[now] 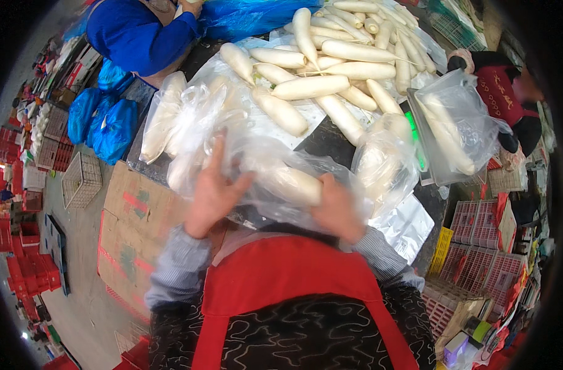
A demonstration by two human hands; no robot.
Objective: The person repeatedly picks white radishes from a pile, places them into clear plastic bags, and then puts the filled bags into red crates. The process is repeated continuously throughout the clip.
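A clear plastic bag with a white radish [293, 182] in it lies in front of my body. My right hand [335, 206] grips the right end of that bagged radish. My left hand [216, 189], slightly blurred, is spread at the bag's left side with thumb and fingers apart. Further bagged radishes [163, 118] lie beyond and left of my left hand. Another clear bag of radishes [381, 162] stands just right of my right hand. Past my hands, loose white radishes [311, 87] are piled on plastic sheeting.
At the right, a scale [427, 138] with a green display bears a bagged radish. A person in blue [133, 37] is at the upper left, near blue bags [112, 125]. Another person in dark red [499, 95] is at the right. A cardboard box [129, 222] stands left; plastic crates [475, 222] stand right.
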